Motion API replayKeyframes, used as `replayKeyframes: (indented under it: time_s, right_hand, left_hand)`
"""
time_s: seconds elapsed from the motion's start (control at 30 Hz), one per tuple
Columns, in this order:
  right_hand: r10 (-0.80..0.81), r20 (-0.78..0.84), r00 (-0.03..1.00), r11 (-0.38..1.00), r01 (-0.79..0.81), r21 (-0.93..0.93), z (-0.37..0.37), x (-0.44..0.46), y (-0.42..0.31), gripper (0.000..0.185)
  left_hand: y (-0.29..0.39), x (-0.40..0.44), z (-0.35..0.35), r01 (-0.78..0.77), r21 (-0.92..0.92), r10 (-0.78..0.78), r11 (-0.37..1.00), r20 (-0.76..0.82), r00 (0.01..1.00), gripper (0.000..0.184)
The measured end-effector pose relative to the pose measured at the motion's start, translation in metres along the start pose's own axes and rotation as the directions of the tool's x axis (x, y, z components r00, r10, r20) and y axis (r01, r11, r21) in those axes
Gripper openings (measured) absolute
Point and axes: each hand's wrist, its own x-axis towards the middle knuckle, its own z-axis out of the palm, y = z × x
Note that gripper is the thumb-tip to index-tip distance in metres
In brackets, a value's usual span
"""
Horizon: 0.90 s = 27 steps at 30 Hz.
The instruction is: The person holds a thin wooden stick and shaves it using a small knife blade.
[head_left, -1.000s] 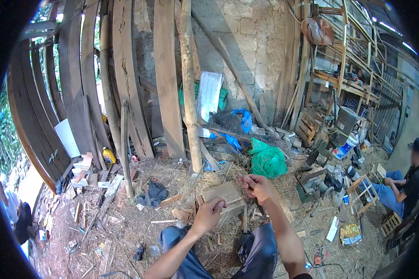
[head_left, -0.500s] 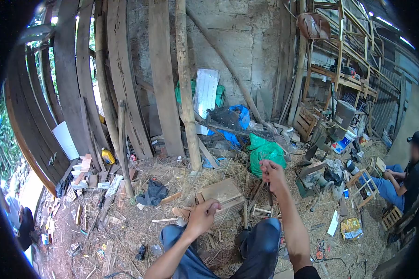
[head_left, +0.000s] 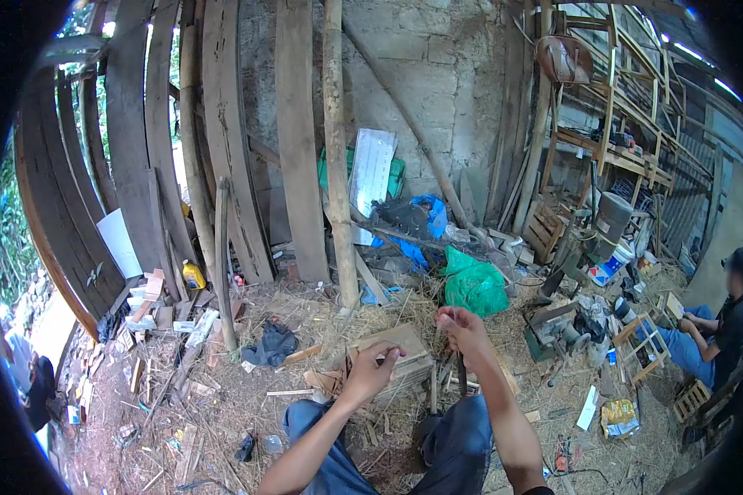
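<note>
My left hand [head_left: 370, 378] is in front of a light wooden box [head_left: 406, 340], its fingers curled in toward the thumb. Whatever they may hold is too small to make out. To the right of the box, my right hand [head_left: 466, 337] is raised with its fingers closed. A dark, slim tool [head_left: 461, 378] hangs down from that hand; its kind is unclear. The box sits on the ground just beyond my knees. An upright wooden stick [head_left: 434, 388] stands between my knees, close to the box's right side.
A green plastic sack [head_left: 475, 285] lies beyond my right hand. Wood scraps and straw litter the ground, with a dark cloth [head_left: 271, 345] on the left. At the right sits another person [head_left: 722, 330] near a small wooden frame [head_left: 642, 342]. Planks and a pole [head_left: 337, 165] stand ahead.
My right hand has come down and to the left, closer to my left hand, and the dark tool has moved with it. My left hand has shifted slightly, its fingers a little less tightly curled.
</note>
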Motion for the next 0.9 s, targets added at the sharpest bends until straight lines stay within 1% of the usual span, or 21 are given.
replayKeyframes:
  time_s: [0.03,0.1,0.13,0.17,0.2,0.23,0.27,0.3,0.33,0.37,0.4,0.43,0.5,0.63,0.7,0.73,0.77,0.8,0.83,0.87,0.9]
  right_hand:
    - [0.043,-0.001,0.999,0.996,-0.043,0.077,-0.002,0.000,-0.002,0.026]
    - [0.061,0.020,0.998,0.996,-0.062,0.072,-0.002,-0.005,-0.007,0.025]
    - [0.080,0.040,0.996,0.994,-0.083,0.065,0.000,-0.008,-0.010,0.024]
    - [0.078,0.048,0.996,0.995,-0.081,0.064,0.005,-0.012,-0.013,0.024]
    - [0.077,0.076,0.994,0.996,-0.073,-0.056,0.011,-0.017,-0.014,0.023]
    - [0.079,0.105,0.991,0.982,-0.059,-0.178,0.015,-0.020,-0.014,0.023]
    - [0.026,0.152,0.988,0.977,0.007,-0.212,0.015,-0.017,0.002,0.023]
    - [0.025,0.160,0.987,0.976,0.010,-0.217,0.018,-0.018,0.006,0.023]
    - [-0.041,0.227,0.973,0.977,0.086,-0.193,0.024,-0.020,0.011,0.024]
    - [-0.108,0.290,0.951,0.974,0.159,-0.160,0.029,-0.022,0.016,0.026]
    - [-0.143,0.311,0.940,0.970,0.196,-0.146,0.032,-0.022,0.021,0.025]
    - [-0.145,0.314,0.938,0.970,0.198,-0.144,0.033,-0.023,0.023,0.025]
    - [-0.126,0.311,0.942,0.913,0.232,-0.335,0.033,-0.023,0.025,0.020]
    - [-0.103,0.334,0.937,0.920,0.218,-0.325,0.032,-0.020,0.031,0.019]
    - [-0.004,0.271,0.962,0.947,0.090,-0.308,0.028,-0.021,0.024,0.015]
    - [0.011,0.257,0.966,0.957,0.064,-0.283,0.026,-0.022,0.020,0.016]
    - [0.014,0.260,0.965,0.957,0.062,-0.283,0.021,-0.021,0.018,0.016]
    - [0.016,0.245,0.969,0.940,0.069,-0.334,0.016,-0.020,0.016,0.016]
    - [0.020,0.228,0.973,0.921,0.071,-0.384,0.015,-0.023,0.010,0.016]
    - [0.049,0.230,0.972,0.958,0.019,-0.285,0.012,-0.028,0.001,0.016]
    - [0.050,0.230,0.972,0.958,0.018,-0.285,0.009,-0.027,-0.003,0.016]
  left_hand:
    - [0.000,0.001,0.000,-0.002,-0.001,0.002,1.000,-0.003,1.000,0.014]
    - [0.000,0.002,-0.002,0.119,-0.161,-0.116,0.980,0.024,0.993,0.016]
    - [-0.002,0.004,-0.001,0.116,-0.160,-0.115,0.980,0.018,0.993,0.016]
    - [-0.007,0.009,0.001,0.096,-0.213,-0.100,0.972,-0.010,0.995,0.015]
    - [-0.010,0.013,0.003,0.074,-0.267,-0.088,0.961,-0.041,0.995,0.015]
    - [-0.012,0.016,0.005,0.071,-0.271,-0.088,0.960,-0.052,0.995,0.015]
    - [-0.014,0.021,0.008,0.064,-0.349,-0.098,0.935,-0.081,0.992,0.015]
    - [-0.013,0.024,0.011,0.055,-0.424,-0.110,0.904,-0.106,0.988,0.016]
    - [-0.013,0.028,0.013,0.054,-0.426,-0.112,0.903,-0.112,0.987,0.016]
    - [-0.012,0.030,0.015,0.068,-0.528,-0.144,0.847,-0.104,0.984,0.017]
    - [-0.013,0.033,0.017,0.078,-0.621,-0.172,0.780,-0.093,0.981,0.018]
    - [-0.012,0.035,0.018,0.075,-0.619,-0.171,0.782,-0.096,0.981,0.018]
    - [-0.010,0.038,0.021,-0.001,-0.633,-0.138,0.774,-0.170,0.976,0.017]
    - [-0.003,0.037,0.020,-0.027,-0.650,-0.134,0.759,-0.196,0.971,0.014]
    - [0.001,0.038,0.015,-0.008,-0.654,-0.135,0.756,-0.168,0.977,0.014]
    - [0.000,0.039,0.011,-0.005,-0.654,-0.140,0.756,-0.170,0.975,0.014]
    - [-0.002,0.043,0.003,-0.019,-0.620,-0.140,0.784,-0.208,0.968,0.014]
    - [-0.003,0.046,-0.006,-0.032,-0.584,-0.138,0.811,-0.244,0.960,0.015]
    - [-0.003,0.048,-0.017,-0.027,-0.583,-0.143,0.812,-0.244,0.959,0.015]
    - [-0.002,0.050,-0.029,-0.088,-0.596,-0.119,0.798,-0.299,0.947,0.015]
    - [0.000,0.052,-0.040,-0.152,-0.605,-0.094,0.781,-0.354,0.930,0.016]
